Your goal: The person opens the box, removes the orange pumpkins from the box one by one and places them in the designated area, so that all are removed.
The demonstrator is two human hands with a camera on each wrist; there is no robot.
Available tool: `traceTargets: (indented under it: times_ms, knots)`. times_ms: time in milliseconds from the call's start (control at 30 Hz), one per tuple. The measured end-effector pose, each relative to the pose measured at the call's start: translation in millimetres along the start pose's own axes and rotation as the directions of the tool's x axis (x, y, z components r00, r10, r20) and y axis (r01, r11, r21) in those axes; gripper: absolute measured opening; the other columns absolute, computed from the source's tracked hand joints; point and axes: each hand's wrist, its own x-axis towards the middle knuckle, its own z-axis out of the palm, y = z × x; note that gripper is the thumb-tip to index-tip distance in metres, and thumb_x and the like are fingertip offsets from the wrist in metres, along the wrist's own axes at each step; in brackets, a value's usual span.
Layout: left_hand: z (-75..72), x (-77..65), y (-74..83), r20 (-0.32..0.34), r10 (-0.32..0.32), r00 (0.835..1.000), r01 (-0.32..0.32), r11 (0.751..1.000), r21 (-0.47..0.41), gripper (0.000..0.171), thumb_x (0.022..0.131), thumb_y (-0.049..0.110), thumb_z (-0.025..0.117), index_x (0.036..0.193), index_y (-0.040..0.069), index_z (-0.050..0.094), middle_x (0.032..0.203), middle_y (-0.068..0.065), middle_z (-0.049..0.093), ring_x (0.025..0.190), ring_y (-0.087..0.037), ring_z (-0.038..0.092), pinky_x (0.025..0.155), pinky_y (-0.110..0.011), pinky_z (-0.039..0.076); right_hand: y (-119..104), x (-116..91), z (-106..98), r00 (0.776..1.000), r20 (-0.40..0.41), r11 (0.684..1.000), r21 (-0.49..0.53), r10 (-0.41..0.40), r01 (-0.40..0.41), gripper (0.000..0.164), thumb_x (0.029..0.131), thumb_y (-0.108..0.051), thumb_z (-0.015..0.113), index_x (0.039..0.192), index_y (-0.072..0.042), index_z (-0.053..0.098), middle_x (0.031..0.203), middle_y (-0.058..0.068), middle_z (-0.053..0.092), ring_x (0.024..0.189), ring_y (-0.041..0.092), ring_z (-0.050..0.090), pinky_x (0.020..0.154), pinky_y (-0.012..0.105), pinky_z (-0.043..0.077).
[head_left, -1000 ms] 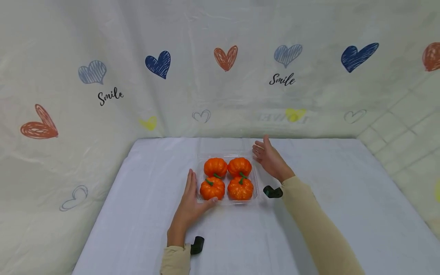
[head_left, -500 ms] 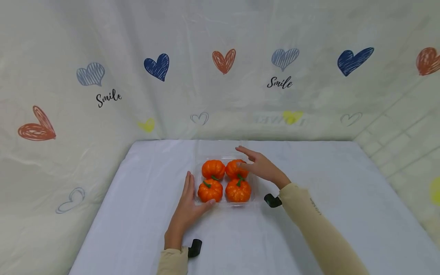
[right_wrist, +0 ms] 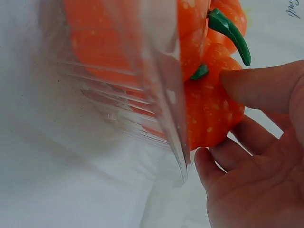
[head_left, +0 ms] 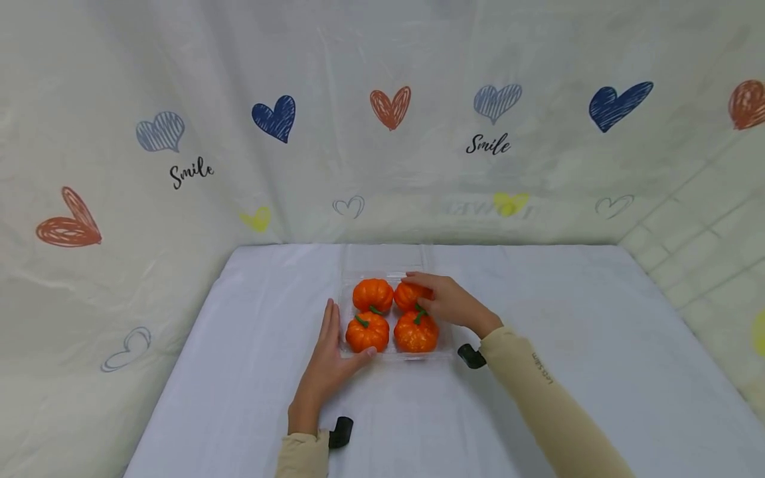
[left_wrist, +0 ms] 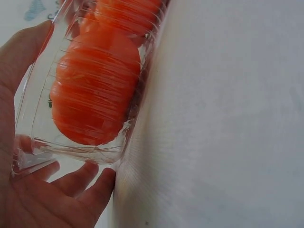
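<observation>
A clear plastic clamshell container (head_left: 388, 357) lies on the white-covered table with several small orange pumpkins in it, each with a green stem. My left hand (head_left: 327, 362) holds its near left corner, fingers along the left side and thumb on the front rim. The left wrist view shows a pumpkin (left_wrist: 95, 88) through the ribbed wall, inside that grip. My right hand (head_left: 457, 307) reaches over the right side and grips the back right pumpkin (head_left: 409, 293). In the right wrist view the thumb presses the pumpkin (right_wrist: 209, 114) near its top, other fingers on its far side.
The container's clear lid (head_left: 385, 257) lies folded back towards the rear table edge. Behind stands a pale curtain (head_left: 335, 159) printed with hearts. The front right pumpkin (head_left: 416, 333) sits close under my right hand. White cloth (head_left: 556, 312) covers the table.
My right hand has come in from the container's right side, over the back right pumpkin, and now grips it. My left hand stays at the near left corner.
</observation>
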Motion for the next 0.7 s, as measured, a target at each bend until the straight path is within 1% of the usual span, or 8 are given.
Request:
traceTargets:
  times_ms: [133, 233, 333, 600, 700]
  knots:
    - [-0.7, -0.6, 1.8, 0.000, -0.004, 1.000, 0.004, 1.000, -0.007, 0.125, 0.087, 0.061, 0.082, 0.173, 0.010, 0.006, 0.180, 0.005, -0.004, 0.164, -0.026, 0.010, 0.126, -0.054, 0.025, -0.3, -1.1, 0.7, 0.999, -0.030, 0.999, -0.025, -0.022, 0.021, 0.048, 0.101, 0.006, 0.063, 0.149, -0.002, 0.062, 0.154, 0.018, 0.057, 0.147, 0.042, 0.047, 0.117, 0.058, 0.043]
    - [-0.2, -1.5, 1.5, 0.001, -0.015, 1.000, 0.015, 1.000, 0.002, 0.125, 0.087, 0.061, 0.082, 0.173, 0.011, 0.006, 0.180, 0.005, -0.004, 0.164, -0.027, 0.011, 0.126, -0.055, 0.025, -0.6, -2.2, 1.5, 0.998, -0.046, 0.999, -0.029, -0.040, 0.038, 0.047, 0.101, 0.007, 0.064, 0.147, -0.001, 0.063, 0.152, 0.019, 0.059, 0.146, 0.042, 0.049, 0.116, 0.058, 0.044]
    - [0.7, -2.9, 1.0, 0.001, -0.026, 1.000, 0.026, 1.000, 0.007, 0.125, 0.087, 0.062, 0.082, 0.173, 0.011, 0.006, 0.180, 0.006, -0.004, 0.164, -0.026, 0.011, 0.126, -0.055, 0.024, -1.1, -4.3, 1.6, 0.997, -0.058, 0.999, -0.020, -0.051, 0.050, 0.047, 0.100, 0.008, 0.064, 0.146, -0.001, 0.064, 0.151, 0.019, 0.059, 0.145, 0.043, 0.050, 0.115, 0.058, 0.044]
    - [1.2, -5.2, 1.5, 0.004, -0.017, 1.000, 0.017, 1.000, -0.013, 0.126, 0.087, 0.061, 0.082, 0.173, 0.012, 0.006, 0.179, 0.007, -0.004, 0.164, -0.025, 0.010, 0.127, -0.055, 0.022, -5.3, -10.2, -3.4, 0.988, -0.124, 0.995, 0.005, -0.096, 0.097, 0.052, 0.097, 0.012, 0.067, 0.148, 0.000, 0.062, 0.152, 0.018, 0.060, 0.144, 0.042, 0.050, 0.116, 0.060, 0.042]
    - [0.8, -4.6, 2.2, 0.004, -0.018, 1.000, 0.018, 1.000, -0.009, 0.126, 0.087, 0.063, 0.082, 0.173, 0.012, 0.006, 0.179, 0.006, -0.004, 0.164, -0.026, 0.010, 0.126, -0.055, 0.022, -8.1, -11.4, -5.9, 0.985, -0.151, 0.995, 0.044, -0.085, 0.093, 0.049, 0.099, 0.009, 0.067, 0.147, 0.000, 0.063, 0.151, 0.017, 0.061, 0.143, 0.041, 0.052, 0.116, 0.060, 0.043]
